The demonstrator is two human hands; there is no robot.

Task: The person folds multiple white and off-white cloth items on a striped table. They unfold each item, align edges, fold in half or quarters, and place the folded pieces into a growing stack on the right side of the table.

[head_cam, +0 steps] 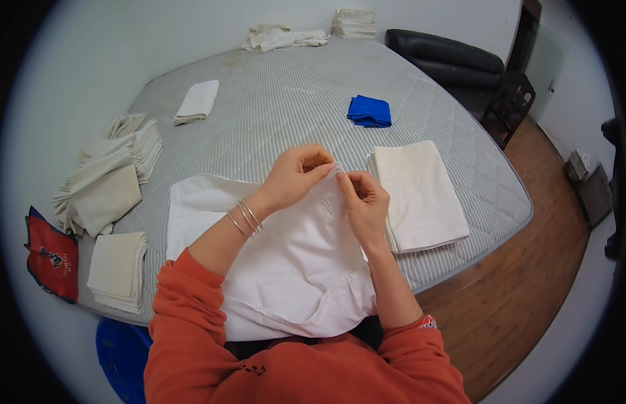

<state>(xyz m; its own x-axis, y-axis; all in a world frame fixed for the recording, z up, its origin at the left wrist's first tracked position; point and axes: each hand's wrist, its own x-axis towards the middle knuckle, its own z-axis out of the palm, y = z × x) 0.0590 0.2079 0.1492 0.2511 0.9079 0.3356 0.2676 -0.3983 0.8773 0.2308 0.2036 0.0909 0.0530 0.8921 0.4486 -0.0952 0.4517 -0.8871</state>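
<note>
A large white cloth (297, 252) spreads over the near edge of the mattress and hangs down towards my body. My left hand (300, 171) pinches its far right corner between thumb and fingertips. Right beside it, my right hand (364, 199) grips the same corner, so the fabric there is lifted. Creases run across the cloth under my forearms, and its left end lies flatter. Just right of my right hand sits a folded stack of off-white cloth (419, 194).
The striped mattress (272, 111) also bears a folded blue cloth (369, 111), a small white folded cloth (197, 102), piled cream cloths (103, 187), another folded stack (117, 270) and a red bag (52, 257). A blue tub (122, 358) stands below left; a black sofa (444, 60) is beyond.
</note>
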